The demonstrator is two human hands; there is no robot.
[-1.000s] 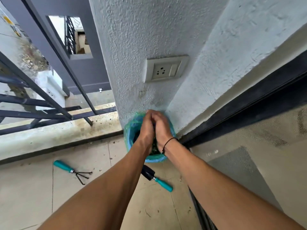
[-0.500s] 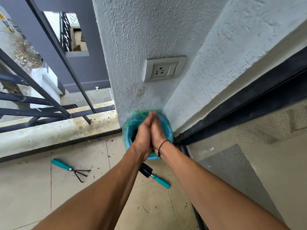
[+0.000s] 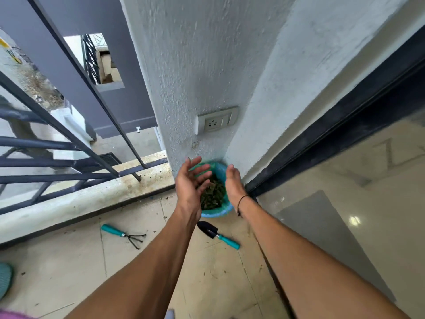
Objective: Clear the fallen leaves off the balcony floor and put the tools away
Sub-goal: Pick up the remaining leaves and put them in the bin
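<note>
A small blue bin [image 3: 221,211] lined with a green bag stands in the wall corner, and dark leaves [image 3: 212,194] fill it. My left hand [image 3: 189,183] hovers over its left side, palm open and fingers spread. My right hand [image 3: 233,185] is over the right rim, fingers straight, holding nothing. A teal-handled hand rake [image 3: 124,234] lies on the floor tiles to the left. A black trowel [image 3: 217,234] with a teal handle lies just in front of the bin, between my forearms.
A dark metal railing [image 3: 69,143] on a stone ledge borders the balcony on the left. A textured pillar with a wall socket [image 3: 217,122] rises behind the bin. A dark sliding-door frame [image 3: 322,146] runs along the right. A teal object [image 3: 4,279] sits at the left edge.
My hands were pressed together over the bin; they have since parted and opened, showing the leaves inside. The view has pulled back and upward.
</note>
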